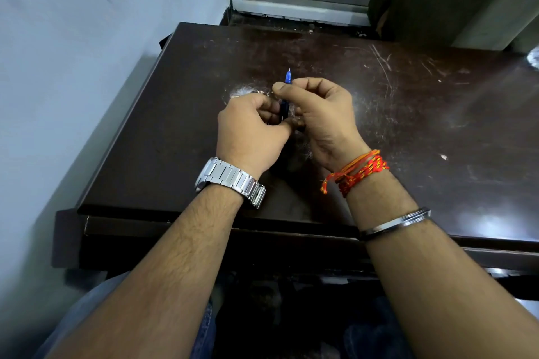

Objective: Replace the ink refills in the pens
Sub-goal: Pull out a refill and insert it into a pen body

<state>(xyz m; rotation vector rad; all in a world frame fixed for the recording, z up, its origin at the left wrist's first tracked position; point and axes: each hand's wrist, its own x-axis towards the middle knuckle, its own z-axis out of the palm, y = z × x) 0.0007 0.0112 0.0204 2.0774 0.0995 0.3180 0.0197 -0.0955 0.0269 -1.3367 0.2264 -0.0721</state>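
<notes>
A blue pen [288, 79] stands nearly upright between both hands above the dark wooden table [163, 137], its metal tip pointing away from me. My right hand [318, 114] pinches the blue front section just below the tip with thumb and forefinger. My left hand [250, 131], with a steel watch on its wrist, grips the darker lower barrel [283, 114]. Most of the barrel is hidden by my fingers. No loose refill shows anywhere.
The table is scratched and dusty, with a whitish smear [242, 93] just behind my left hand. A wall runs along the left, a window frame [303, 6] stands behind the table, and a pale object [534, 58] peeks in at the right edge.
</notes>
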